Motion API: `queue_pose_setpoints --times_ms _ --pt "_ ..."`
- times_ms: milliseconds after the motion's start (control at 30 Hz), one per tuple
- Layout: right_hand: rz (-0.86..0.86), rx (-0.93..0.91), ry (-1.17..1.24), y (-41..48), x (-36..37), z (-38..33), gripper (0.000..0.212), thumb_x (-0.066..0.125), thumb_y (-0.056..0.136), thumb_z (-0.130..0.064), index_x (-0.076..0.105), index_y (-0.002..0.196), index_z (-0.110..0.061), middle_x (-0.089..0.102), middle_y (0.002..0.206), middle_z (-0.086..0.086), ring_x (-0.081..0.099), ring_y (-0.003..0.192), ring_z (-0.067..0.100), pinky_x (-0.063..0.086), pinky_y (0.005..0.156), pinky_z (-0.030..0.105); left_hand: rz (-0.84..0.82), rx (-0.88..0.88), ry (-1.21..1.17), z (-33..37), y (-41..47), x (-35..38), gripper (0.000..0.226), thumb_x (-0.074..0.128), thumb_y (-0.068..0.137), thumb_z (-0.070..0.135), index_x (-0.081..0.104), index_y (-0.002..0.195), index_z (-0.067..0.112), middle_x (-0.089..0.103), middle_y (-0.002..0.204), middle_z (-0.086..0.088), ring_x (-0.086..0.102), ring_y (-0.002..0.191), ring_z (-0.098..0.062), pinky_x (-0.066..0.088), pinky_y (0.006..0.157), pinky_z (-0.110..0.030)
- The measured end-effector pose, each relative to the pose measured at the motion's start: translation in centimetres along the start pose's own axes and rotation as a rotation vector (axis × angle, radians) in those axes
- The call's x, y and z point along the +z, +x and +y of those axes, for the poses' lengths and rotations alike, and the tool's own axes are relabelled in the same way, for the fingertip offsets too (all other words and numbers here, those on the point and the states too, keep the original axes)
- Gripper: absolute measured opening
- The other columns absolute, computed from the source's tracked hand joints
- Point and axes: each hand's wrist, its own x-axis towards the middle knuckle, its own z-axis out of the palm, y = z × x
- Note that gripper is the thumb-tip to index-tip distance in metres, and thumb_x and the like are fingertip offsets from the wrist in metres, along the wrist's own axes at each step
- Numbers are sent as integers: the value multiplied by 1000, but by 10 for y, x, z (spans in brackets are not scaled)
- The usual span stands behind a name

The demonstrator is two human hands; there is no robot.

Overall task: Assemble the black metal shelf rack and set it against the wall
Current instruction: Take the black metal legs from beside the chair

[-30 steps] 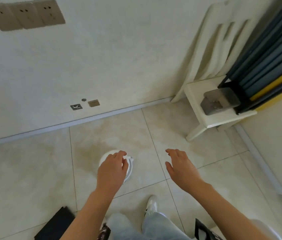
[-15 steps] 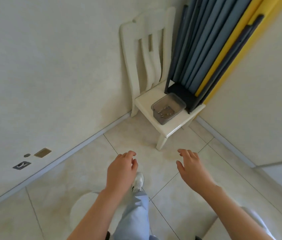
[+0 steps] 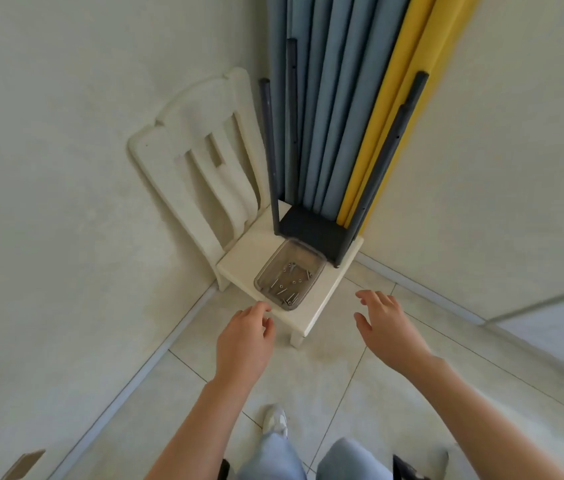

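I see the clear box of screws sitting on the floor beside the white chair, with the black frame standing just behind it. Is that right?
Not quite. In the head view the clear box of screws sits on the seat of the white chair, not on the floor beside it. The black frame does stand just behind it.

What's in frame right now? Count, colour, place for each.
white slatted chair: 1, white, room corner
clear plastic box: 1, transparent, front of the chair seat
metal screws: several, silver, inside the box
black metal shelf rack: 1, black, on the seat behind the box, four posts pointing up
blue-grey pleated curtain: 1, blue-grey, corner behind the rack
yellow curtain panel: 1, yellow, right of the blue-grey one
brown socket plate: 1, brown, bottom left
white shoe: 1, white, on the floor tiles
hands: 2, bare, empty, before the chair; left hand, right hand
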Motion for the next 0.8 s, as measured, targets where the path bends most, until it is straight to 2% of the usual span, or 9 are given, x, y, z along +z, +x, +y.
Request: queue_pose_setpoints --times_ms 100,200,300,367,500,600,700,800 --pt "23 16 -13 32 -14 12 42 47 101 -29 42 142 -18 53 136 1 41 131 20 40 105 32 -3 51 -15 21 35 3 26 55 100 23 63 124 22 69 102 5 61 94 -14 47 71 -28" --pt "36 28 -13 66 -32 28 42 47 102 -30 41 142 -18 52 137 1 41 131 20 39 106 32 -1 90 -22 46 71 12 26 57 100 25 63 125 23 71 102 8 58 88 -6 41 66 -20" --pt "22 24 -21 98 -51 51 43 46 102 -30 41 142 -18 52 137 1 40 131 21 39 106 33 -2 86 -47 74 99 25 26 58 100 24 64 125 21 71 99 8 62 86 -7 48 67 -22" --pt "2 13 -7 120 -63 68 42 46 102 -30 41 142 -18 52 137 1 40 131 21 39 106 34 11 57 -75 95 116 38 26 59 99 24 64 124 22 70 97 9 63 86 -6 50 69 -22" --pt "-24 -73 -14 178 -95 98 41 45 102 -28 41 141 -18 53 135 1 43 128 20 39 106 33 75 -30 -115 142 157 68 26 60 99 26 63 124 26 63 92 16 58 83 -1 41 66 -14" --pt "-60 -141 -14 215 -124 122 38 46 102 -26 44 139 -17 54 132 2 45 125 21 42 103 34 93 -117 -176 180 175 89 30 60 99 26 59 129 26 63 97 16 58 82 0 38 63 -9" --pt "-66 -223 -50 246 -155 144 38 47 102 -26 45 139 -16 56 131 3 47 125 22 43 102 33 111 -186 -231 218 191 104 32 60 99 27 57 131 24 63 103 12 58 82 0 42 65 -12" --pt "-40 -277 -77 281 -183 155 40 48 102 -24 44 140 -14 57 131 5 49 123 23 42 102 31 142 -210 -262 247 215 108 39 61 99 27 52 137 23 63 117 6 61 92 -5 47 73 -16"
